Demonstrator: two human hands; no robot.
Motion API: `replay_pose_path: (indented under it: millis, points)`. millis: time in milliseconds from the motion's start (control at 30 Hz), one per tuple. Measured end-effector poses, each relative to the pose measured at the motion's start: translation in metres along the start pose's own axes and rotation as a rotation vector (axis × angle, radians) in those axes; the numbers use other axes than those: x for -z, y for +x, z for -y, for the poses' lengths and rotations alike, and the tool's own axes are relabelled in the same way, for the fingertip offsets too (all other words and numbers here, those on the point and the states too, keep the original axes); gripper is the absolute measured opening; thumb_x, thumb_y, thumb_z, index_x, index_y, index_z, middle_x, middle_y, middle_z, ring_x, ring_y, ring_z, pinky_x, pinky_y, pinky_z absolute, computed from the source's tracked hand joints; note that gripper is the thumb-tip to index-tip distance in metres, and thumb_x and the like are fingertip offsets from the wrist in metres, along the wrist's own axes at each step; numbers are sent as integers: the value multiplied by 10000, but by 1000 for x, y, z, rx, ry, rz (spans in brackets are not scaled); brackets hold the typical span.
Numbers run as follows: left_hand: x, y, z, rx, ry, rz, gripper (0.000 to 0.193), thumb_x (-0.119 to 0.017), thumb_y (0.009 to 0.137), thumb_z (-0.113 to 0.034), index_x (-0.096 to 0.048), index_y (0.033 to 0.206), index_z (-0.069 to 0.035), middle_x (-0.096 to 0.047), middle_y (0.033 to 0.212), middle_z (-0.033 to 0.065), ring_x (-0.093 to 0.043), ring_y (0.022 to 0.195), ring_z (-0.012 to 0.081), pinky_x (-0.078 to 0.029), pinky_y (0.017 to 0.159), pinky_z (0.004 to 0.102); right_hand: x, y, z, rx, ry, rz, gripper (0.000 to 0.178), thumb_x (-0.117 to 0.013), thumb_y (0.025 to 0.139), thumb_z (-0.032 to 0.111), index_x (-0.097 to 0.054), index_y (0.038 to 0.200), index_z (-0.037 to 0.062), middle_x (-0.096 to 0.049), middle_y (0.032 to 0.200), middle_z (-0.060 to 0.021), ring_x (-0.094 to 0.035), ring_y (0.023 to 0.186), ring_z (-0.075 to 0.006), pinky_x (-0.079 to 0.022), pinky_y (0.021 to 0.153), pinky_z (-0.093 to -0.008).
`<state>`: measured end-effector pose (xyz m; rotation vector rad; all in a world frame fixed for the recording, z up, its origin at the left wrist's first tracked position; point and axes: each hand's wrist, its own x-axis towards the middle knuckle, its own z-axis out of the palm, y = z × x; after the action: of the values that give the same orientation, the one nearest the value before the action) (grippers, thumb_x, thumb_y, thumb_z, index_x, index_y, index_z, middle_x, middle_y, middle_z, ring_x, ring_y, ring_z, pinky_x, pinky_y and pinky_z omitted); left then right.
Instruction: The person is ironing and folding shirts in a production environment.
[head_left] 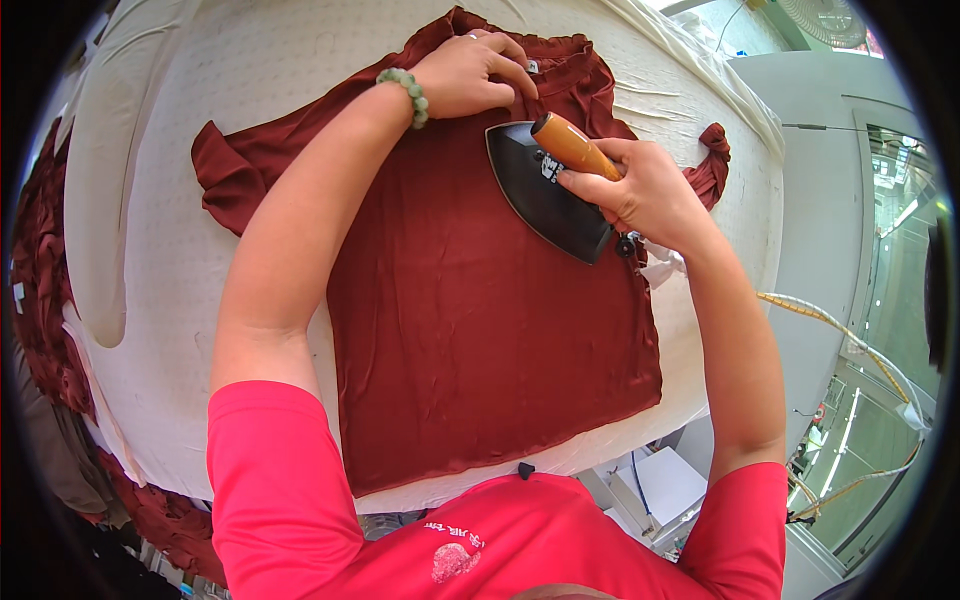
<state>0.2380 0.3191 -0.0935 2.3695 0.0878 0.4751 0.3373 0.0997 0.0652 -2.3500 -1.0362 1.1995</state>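
Observation:
A dark red satin blouse (pixel 480 330) lies spread on a white padded ironing table, its collar at the far side. My left hand (pixel 475 75), with a green bead bracelet (pixel 405 95) at the wrist, is at the neckline, its bent fingers and thumb closing on the fabric there. My right hand (pixel 640 190) grips the wooden handle of an iron (pixel 545 190). The iron's dark pointed body rests on the blouse's upper right, just below the collar. Beneath my right wrist, part of the iron's rear end is hidden.
White cover cloth wraps the ironing table (pixel 180 250), and a long padded sleeve board (pixel 110 200) lies at its left. More dark red garments (pixel 50 290) hang at the left edge. A cord (pixel 825 315) loops at the right, near glass panels. A fan (pixel 825 20) stands far right.

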Motion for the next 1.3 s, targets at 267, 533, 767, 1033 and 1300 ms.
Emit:
replay_pose_path:
  millis: [267,533,767,1033,1300]
  points:
    - [4,-2,1,-56,-8,49,349,-635,798,-89,-815,1025,-282,-640,1275,59,-575,1219,255,-464,1060,380,3,6,4,-49,-12,-3,414,-755,900,329,-686,1096,-29,-514,642,21,-471,519,-58,-407,490,-241]
    - [3,-4,1,-80,29,79,338,-654,826,-53,-804,1053,-254,-604,1325,28,-522,1265,249,-403,1086,408,2,2,4,-45,6,-9,397,-753,900,320,-688,1075,-29,-515,636,15,-468,509,-60,-395,480,-244]
    - [-4,-6,2,-111,67,-36,225,-678,881,-139,-813,997,-276,-648,1252,36,-568,1213,268,-462,1045,388,2,7,4,-28,-8,-14,391,-747,903,332,-684,1034,-31,-512,622,16,-474,491,-61,-372,455,-247]
    - [-4,0,11,0,-175,-82,293,-642,926,-84,-730,1189,-178,-668,1204,68,-619,1130,244,-488,1010,363,10,24,22,-61,-79,-20,402,-735,907,376,-661,947,-17,-506,598,17,-485,478,-58,-354,430,-249]
    - [5,3,7,194,-554,-163,346,-537,1002,-50,-609,1340,-70,-676,1233,76,-611,1183,184,-474,1029,309,10,29,10,-61,-81,29,395,-722,913,383,-664,931,-7,-525,604,10,-496,480,-58,-367,430,-255]
